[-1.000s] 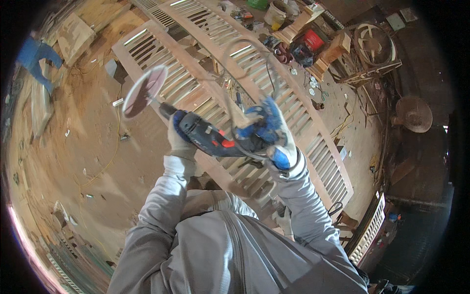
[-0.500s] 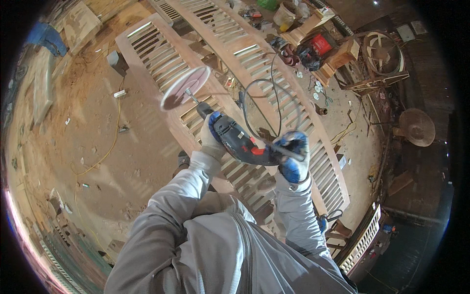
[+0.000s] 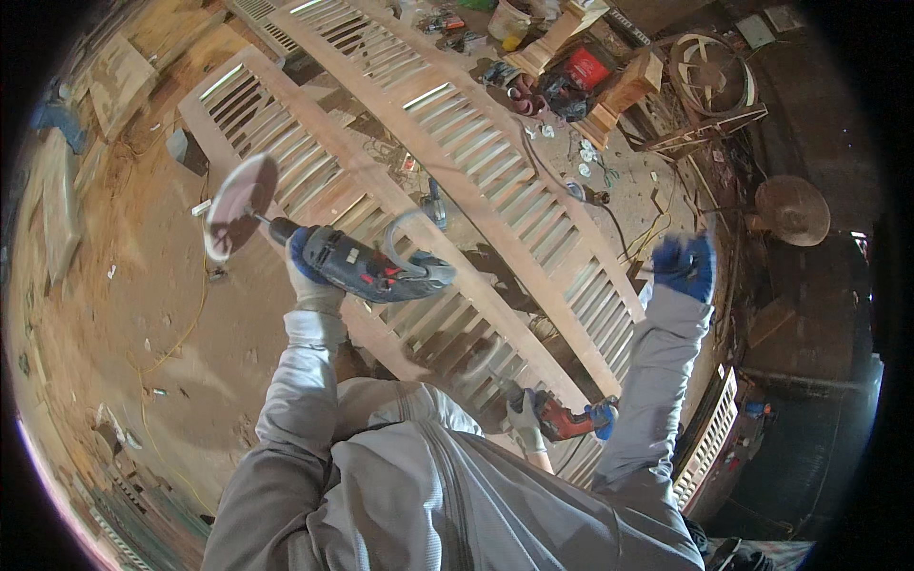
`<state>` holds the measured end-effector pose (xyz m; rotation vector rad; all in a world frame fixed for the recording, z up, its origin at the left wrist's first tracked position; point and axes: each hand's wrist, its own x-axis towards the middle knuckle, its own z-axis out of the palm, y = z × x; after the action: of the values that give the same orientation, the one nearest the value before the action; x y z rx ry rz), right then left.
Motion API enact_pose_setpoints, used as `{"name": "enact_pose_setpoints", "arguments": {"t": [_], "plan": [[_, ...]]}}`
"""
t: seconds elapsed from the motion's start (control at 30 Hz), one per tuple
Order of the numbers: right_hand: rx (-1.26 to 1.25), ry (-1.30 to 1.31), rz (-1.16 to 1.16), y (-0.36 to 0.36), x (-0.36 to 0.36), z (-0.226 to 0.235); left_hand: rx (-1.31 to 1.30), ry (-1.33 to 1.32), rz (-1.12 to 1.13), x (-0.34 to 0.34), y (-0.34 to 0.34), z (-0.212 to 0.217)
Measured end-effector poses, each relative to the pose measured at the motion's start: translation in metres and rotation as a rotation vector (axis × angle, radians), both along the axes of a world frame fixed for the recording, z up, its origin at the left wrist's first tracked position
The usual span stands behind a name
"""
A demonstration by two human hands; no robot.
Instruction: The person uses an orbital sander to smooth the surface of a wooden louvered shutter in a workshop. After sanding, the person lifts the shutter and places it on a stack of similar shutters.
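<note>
My left hand (image 3: 312, 274), in a white-and-blue work glove, is wrapped round the front of a black and red power drill (image 3: 367, 269). A large round sanding disc (image 3: 246, 202) is fitted to the drill's shaft, tilted over the edge of the nearer slatted wooden panel (image 3: 419, 226). The drill's rear end points right, with its grey cord looping above it. My right hand (image 3: 684, 266), in a blue-palmed glove, is raised off to the right, away from the drill. Motion blurs its fingers, so its grip is unclear.
Beside the nearer panel lies a second long slatted panel (image 3: 519, 262). Close on my right, another person's gloved hands (image 3: 526, 423) hold a red power tool (image 3: 562, 419). Wooden posts (image 3: 619, 100), a red container (image 3: 586, 68) and a round woven frame (image 3: 709, 81) stand at the back right.
My right hand has left the drill's rear and swung out right. My left hand has carried the drill and disc to the left. The other person's red tool has come into view.
</note>
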<state>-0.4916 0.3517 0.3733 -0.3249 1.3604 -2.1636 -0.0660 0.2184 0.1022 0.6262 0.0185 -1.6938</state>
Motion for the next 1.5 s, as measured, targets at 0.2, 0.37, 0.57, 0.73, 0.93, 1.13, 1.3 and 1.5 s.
{"name": "enact_pose_setpoints", "arguments": {"t": [0.2, 0.37, 0.57, 0.73, 0.93, 1.13, 1.3, 1.5], "plan": [[-0.501, 0.055, -0.085, -0.060, 0.066, 0.063, -0.075, -0.077, -0.020, 0.031, 0.000, -0.010], [-0.618, 0.138, 0.150, -0.031, 0.057, 0.093, -0.096, -0.283, -0.003, 0.032, -0.007, -0.024], [-0.428, 0.071, 0.817, 0.002, 0.067, 0.083, -0.033, -0.158, 0.038, 0.069, -0.014, -0.028], [0.425, 0.529, 1.123, -0.029, 0.093, 0.045, -0.252, -0.106, -0.042, 0.077, -0.022, 0.000], [0.170, 1.566, 1.051, -0.094, 0.175, -0.031, -0.090, -0.199, 0.031, 0.082, -0.020, 0.052], [0.069, 1.064, 1.489, -0.107, 0.250, -0.184, -0.331, 0.120, -0.303, 0.092, -0.024, 0.081], [0.765, -0.039, 1.461, -0.012, 0.216, -0.239, -0.426, 0.069, -0.305, 0.139, -0.033, 0.077], [0.758, 1.345, 1.011, 0.004, 0.211, -0.246, -0.410, 0.111, -0.359, 0.155, -0.028, 0.087]]}}
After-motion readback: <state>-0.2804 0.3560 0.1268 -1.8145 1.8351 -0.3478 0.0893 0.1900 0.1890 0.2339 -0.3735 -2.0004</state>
